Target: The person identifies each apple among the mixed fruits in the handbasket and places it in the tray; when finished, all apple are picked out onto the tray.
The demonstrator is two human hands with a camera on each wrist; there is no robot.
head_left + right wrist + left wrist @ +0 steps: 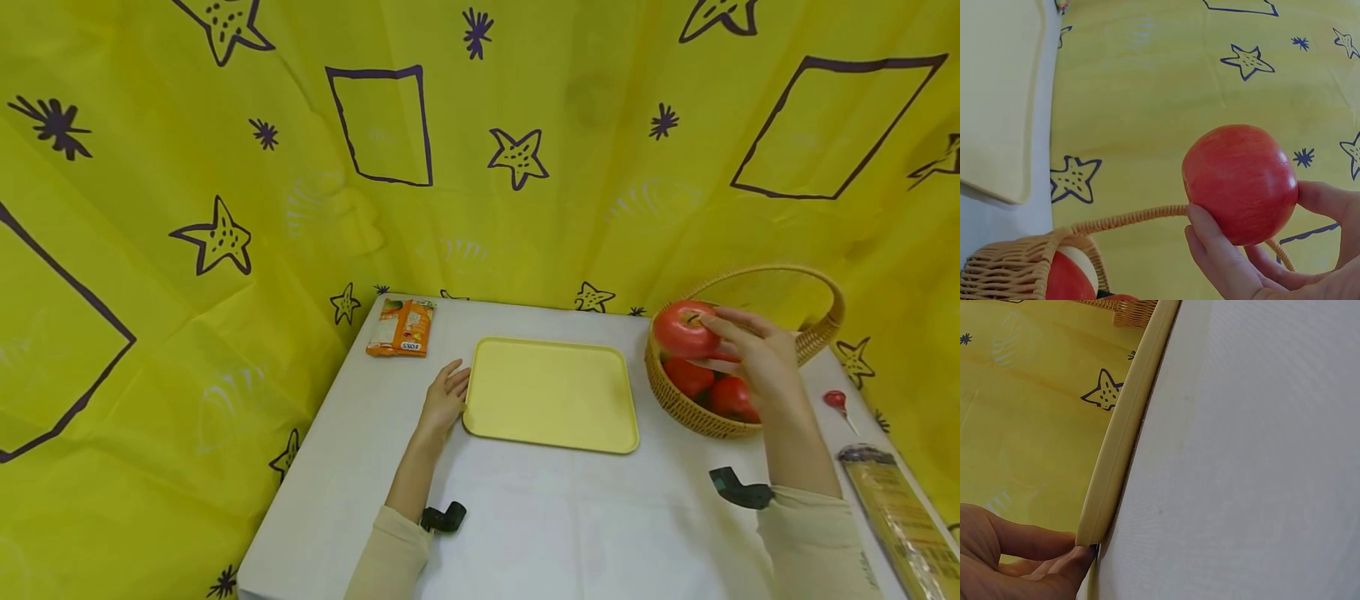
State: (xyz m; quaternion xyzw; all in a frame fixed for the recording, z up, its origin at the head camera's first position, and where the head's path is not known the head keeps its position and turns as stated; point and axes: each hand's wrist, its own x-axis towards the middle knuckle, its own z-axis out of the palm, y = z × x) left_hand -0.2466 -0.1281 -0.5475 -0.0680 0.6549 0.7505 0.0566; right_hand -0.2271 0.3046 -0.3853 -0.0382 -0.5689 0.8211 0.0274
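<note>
Above the wicker basket (682, 410), my right hand (761, 354) holds a red apple (686, 329). In the right wrist view, the thumb and fingers (1222, 259) press the apple (1241, 184) from opposite sides. More red fruit (731, 398) lies inside the basket, partly hidden by the hand and the held apple. My left hand (444, 400) is at the left edge of the pale yellow tray (551, 396), which lies flat on the table. The left wrist view has its thumb and fingertips pinching the tray's rim (1100, 515) near a corner.
An orange snack packet (401, 327) lies at the table's back left. Right of the basket are a red lollipop (836, 400) and a long clear-wrapped pack (900, 517). The basket's handle (780, 268) arches up behind the right hand. A yellow patterned curtain (525, 225) surrounds the white table.
</note>
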